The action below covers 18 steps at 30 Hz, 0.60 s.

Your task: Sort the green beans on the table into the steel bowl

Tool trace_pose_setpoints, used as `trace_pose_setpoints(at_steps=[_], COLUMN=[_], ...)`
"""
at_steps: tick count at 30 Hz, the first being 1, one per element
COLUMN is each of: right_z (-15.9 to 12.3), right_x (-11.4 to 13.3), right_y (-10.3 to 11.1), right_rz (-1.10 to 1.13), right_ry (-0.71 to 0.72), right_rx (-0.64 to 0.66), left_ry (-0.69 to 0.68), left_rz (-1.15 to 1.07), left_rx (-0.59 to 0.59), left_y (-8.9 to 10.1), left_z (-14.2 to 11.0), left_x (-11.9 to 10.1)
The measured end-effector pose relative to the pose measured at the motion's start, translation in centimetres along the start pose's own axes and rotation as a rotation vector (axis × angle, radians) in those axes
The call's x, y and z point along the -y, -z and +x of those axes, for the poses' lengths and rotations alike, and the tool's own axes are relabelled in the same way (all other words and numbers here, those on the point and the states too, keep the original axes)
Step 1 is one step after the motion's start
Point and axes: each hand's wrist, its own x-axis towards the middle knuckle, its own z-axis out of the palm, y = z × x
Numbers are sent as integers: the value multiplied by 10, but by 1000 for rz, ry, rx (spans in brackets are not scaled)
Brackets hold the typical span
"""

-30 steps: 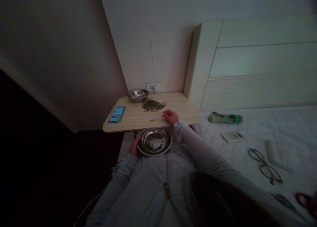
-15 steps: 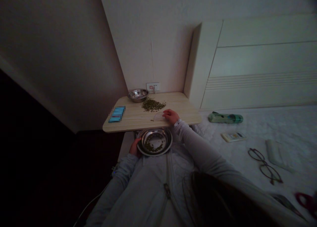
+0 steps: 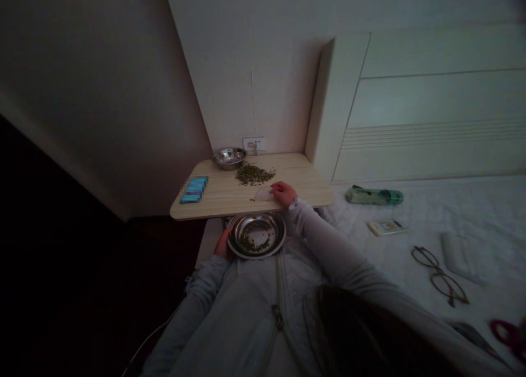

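Note:
My right hand (image 3: 283,193) rests on the wooden tabletop and holds the edge of a small clear plastic piece (image 3: 263,194). A loose pile of small green seeds (image 3: 253,175) lies just beyond it, with a few stray seeds near the plastic. Below the table edge, a round steel plate (image 3: 273,222) sits against my body, with scattered green seeds in it. My left hand (image 3: 223,244) grips the plate's left rim, its fingers mostly hidden behind the plate.
The table (image 3: 222,203) meets the wall under a socket (image 3: 253,143). On it stand a steel bowl (image 3: 229,158) and a blurred blue object (image 3: 193,190). To the right, a bed (image 3: 472,212) holds glasses (image 3: 439,275), a green case (image 3: 373,196) and a small card (image 3: 387,227).

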Motion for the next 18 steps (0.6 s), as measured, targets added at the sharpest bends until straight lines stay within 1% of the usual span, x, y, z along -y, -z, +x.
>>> trace_pose_setpoints(at_steps=[6,8,11,13,18], right_z=[-1,-1,-1,-1,-1], right_x=[1,2,3,3,2], right_y=[0,1,2,2,1], right_rz=[-32,-53,-73,-64,-40], right_ry=[-6,-8,-4,2,1], right_rx=[-5,-8,-13,-8,-10], left_ry=[-21,-29,-12,-7,-20], left_rz=[-52,-57,-39,-35,-82], left_rx=[89,84,29,16,104], left_y=[-2,-2,0,1,-1], left_z=[-3,-4,-2,-1,-3], left_x=[-2,-1,0,0,-1])
